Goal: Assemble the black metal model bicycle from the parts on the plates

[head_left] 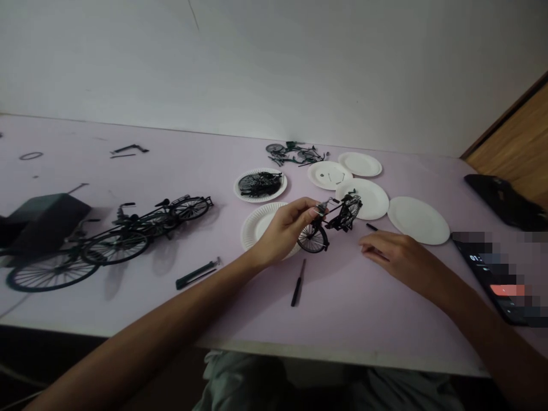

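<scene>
My left hand (285, 231) grips a small black model bicycle (314, 238) by the handlebar end, thumb and fingers closed around it. The bicycle's spoked front wheel hangs below my fingers, and its rear part points right, in front of a white paper plate (377, 202). To the right, my right hand (396, 254) hovers over or rests on the table with loosely bent fingers. No object shows in it; a short black piece (371, 226) lies just beyond its fingertips. On the table below the bicycle is a small screwdriver (297, 285) with a black handle.
Several model bicycles and a dark box-shaped model (47, 214) stand at left, near a small pump-like part (197, 275). More bicycle parts lie on a plate (240, 197) and at the back (295, 153). A phone (492, 279) and black pouch (505, 200) are at right.
</scene>
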Demonstrator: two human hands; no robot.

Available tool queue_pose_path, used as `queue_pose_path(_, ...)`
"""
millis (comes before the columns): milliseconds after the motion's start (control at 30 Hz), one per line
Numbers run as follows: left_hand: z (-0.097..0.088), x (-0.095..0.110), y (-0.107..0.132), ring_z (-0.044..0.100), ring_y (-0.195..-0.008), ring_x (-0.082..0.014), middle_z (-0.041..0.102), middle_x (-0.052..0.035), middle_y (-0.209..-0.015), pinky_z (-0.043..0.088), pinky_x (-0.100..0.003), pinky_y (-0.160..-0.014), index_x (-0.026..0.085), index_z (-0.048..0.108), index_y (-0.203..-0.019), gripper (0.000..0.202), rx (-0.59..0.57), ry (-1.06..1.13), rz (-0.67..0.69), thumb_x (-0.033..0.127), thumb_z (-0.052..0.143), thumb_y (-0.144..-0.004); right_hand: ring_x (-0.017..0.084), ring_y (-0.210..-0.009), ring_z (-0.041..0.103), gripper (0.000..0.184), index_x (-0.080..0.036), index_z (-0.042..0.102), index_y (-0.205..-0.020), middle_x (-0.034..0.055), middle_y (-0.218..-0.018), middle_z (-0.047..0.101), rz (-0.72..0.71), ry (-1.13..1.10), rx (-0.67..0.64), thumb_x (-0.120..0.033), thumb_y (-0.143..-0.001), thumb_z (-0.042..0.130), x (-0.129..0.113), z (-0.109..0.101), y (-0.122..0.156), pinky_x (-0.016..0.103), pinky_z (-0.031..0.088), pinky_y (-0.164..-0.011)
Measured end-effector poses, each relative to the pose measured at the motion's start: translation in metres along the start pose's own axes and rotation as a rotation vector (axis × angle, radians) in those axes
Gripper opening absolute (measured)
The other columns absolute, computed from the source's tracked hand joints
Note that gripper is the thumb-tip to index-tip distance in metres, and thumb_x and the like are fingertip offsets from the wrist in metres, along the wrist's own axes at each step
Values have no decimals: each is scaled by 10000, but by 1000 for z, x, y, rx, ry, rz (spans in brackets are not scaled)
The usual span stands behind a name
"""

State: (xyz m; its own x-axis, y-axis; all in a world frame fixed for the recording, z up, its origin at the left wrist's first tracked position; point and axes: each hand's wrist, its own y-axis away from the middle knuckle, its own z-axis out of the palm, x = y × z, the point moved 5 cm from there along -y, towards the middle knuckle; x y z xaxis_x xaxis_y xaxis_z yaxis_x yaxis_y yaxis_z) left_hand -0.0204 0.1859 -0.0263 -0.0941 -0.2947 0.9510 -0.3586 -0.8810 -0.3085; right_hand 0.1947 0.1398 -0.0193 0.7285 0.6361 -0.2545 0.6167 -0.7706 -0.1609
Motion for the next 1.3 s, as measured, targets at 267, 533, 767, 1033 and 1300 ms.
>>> queue_pose_path(267, 6, 5, 3, 617, -875, -167, 684, -61, -923, 474, -276, -804, 141, 675, -951, 234, -22, -72, -14, 358, 587, -936, 219, -818, 698, 173, -208, 629, -1035, 76, -954, 710, 12, 72, 75, -127, -954, 499, -21, 3, 2, 347, 550, -728)
queue_pose_path(533, 16, 6, 8, 672, -877, -194, 744, -77, -952, 522, -285, -793, 145, 729, -966, 226, -33, -94, -9, 340, 637, -898, 202, -806, 719, 98, -223, 604, -950, 35, -903, 719, 146, -298, 292, -143, -898, 625, -18, -6, 0, 360, 590, -764)
queue_pose_path(767, 24, -3, 14, 689, -813, -187, 764, -64, -896, 544, -283, -784, 158, 773, -895, 179, 31, 15, -167, 292, 782, -777, 188, -777, 753, 219, -223, 587, -812, 18, -826, 770, 345, -912, 561, -248, -778, 802, -23, -18, 2, 289, 623, -717)
queue_pose_path(1033, 41, -14, 18, 674, -823, -152, 752, -55, -872, 516, -269, -829, 137, 759, -893, 174, -90, 320, -322, 243, 801, -761, 91, -446, 595, 258, -210, 568, -757, 23, -787, 785, 459, -1056, 566, -239, -732, 823, -21, -6, -3, 179, 441, -361)
queue_pose_path(1300, 42, -16, 19, 657, -764, -128, 729, -26, -801, 503, -265, -801, 140, 735, -868, 168, -76, 383, -339, 225, 813, -746, 93, -421, 575, 264, -213, 561, -741, 28, -771, 789, 518, -1075, 545, -241, -715, 823, -19, -4, -3, 205, 461, -381)
